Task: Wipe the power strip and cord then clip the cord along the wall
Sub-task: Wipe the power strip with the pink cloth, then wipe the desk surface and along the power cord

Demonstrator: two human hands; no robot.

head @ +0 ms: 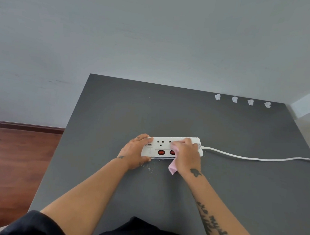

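**Cloth on the sockets, strip pinned flat**

The white power strip point(167, 146) lies face up near the middle of the dark grey tabletop point(115, 106), long side running left to right, two red rocker switches point(161, 152) showing along its near edge. The right hand point(185, 155) is pressed down over the right half of it, fingers curled and closed on a pink cloth point(173, 167), whose loose corner trails off the near edge onto the tabletop. The left hand point(134, 152) is clamped on the strip's left end, fingers over the far edge and thumb against the near one — a brace, by the look of it, so the strip won't skate while the cloth rubs.

Out of the right end runs the white cord point(256, 157), snaking away across the tabletop and off the right edge of view. It looks untouched, so I'd put us in the wiping stage, with the cord and clipping to come.

Pale crumbs point(149, 168) speckle the surface just in front of the strip and a few sit beside its right end.

Back at the far right, four small white cord clips point(242, 100) stand in a row where tabletop meets the pale grey wall point(155, 36), empty and waiting. Left of the tabletop, reddish wooden floor point(14, 155) and a dark skirting board.
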